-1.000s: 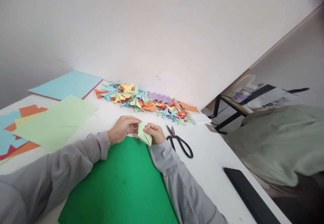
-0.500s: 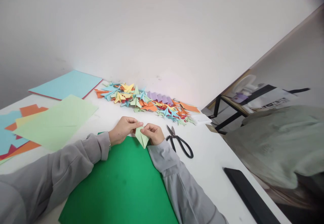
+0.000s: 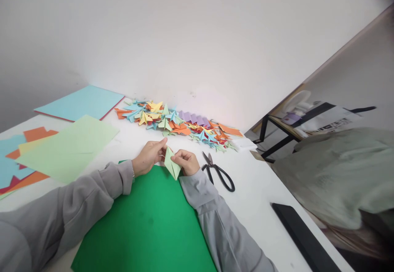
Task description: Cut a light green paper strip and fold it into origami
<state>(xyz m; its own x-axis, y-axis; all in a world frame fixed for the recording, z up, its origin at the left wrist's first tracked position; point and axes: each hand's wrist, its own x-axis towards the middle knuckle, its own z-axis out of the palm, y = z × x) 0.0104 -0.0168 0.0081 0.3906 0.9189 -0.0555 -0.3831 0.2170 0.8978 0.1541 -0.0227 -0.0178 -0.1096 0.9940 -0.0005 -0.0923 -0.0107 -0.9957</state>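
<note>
A small piece of pale green origami paper, folded into a pointed diamond with a crease down its middle, is held up over the far edge of the green mat. My right hand pinches its right side, thumb on the front face. At its left edge, my left hand has its curled fingers against the paper, partly behind it. The left thumb points up near the paper's top tip. To the right of my right hand lie black-handled scissors, blades slightly apart.
Many folded paper shapes are heaped along the wall. On the left lie a large pale green sheet, coloured scraps and a blue sheet stack. A black bar-shaped object lies near the right edge, beside a person's grey-green clothing.
My left thumb has lifted off the front of the folded paper and now points upward. The paper's upper part is more exposed. My right hand keeps its pinch in the same place.
</note>
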